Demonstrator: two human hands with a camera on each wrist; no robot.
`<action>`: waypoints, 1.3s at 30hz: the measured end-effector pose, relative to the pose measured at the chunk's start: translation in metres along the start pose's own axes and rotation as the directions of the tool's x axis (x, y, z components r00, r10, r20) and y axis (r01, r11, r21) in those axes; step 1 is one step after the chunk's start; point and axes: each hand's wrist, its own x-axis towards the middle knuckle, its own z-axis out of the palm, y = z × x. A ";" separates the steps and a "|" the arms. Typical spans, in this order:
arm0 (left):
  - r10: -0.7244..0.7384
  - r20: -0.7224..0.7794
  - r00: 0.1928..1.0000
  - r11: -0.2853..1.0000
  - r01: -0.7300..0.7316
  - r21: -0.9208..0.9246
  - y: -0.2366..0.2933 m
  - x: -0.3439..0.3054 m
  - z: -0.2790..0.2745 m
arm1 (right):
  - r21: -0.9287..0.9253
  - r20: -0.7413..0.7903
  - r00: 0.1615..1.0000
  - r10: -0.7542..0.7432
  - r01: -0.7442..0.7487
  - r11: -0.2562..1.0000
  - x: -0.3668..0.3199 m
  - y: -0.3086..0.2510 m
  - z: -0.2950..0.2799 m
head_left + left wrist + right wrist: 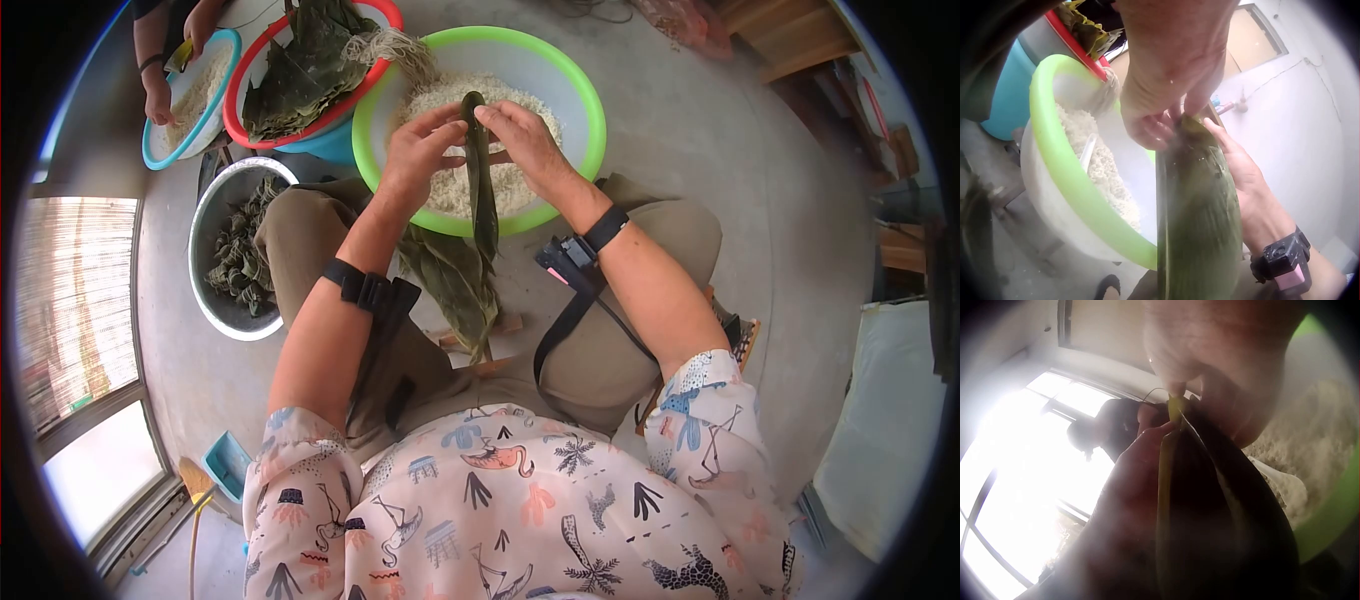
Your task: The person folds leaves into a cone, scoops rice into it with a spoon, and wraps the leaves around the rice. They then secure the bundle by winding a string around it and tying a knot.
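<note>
Over the green-rimmed basin [590, 110], my left hand [425, 155] and right hand [527, 147] both pinch the upper end of a long dark green leaf [481, 195]. The leaf hangs down past the near rim toward my lap, partly folded lengthwise. In the left wrist view, its broad ribbed face [1200, 219] fills the lower middle. The right wrist view shows the fingertips meeting at its pale tip [1177, 407]. White rice [508, 190] lies in the basin, with a white spoon [1089, 152] stuck in it.
More leaves [455, 290] hang below the basin, between my knees. At left stands a pale basin [197, 265] of wrapped leaf bundles [243, 250]. Behind it are a red-rimmed basin [232, 110] with leaves and string [395, 50], and a blue-rimmed basin [150, 150] with another person's hands [158, 100].
</note>
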 end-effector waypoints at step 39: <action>-0.034 -0.103 0.994 0.997 0.041 0.068 -0.003 -0.008 0.014 | -0.612 -0.173 0.954 -0.245 0.092 0.786 0.008 0.017 -0.004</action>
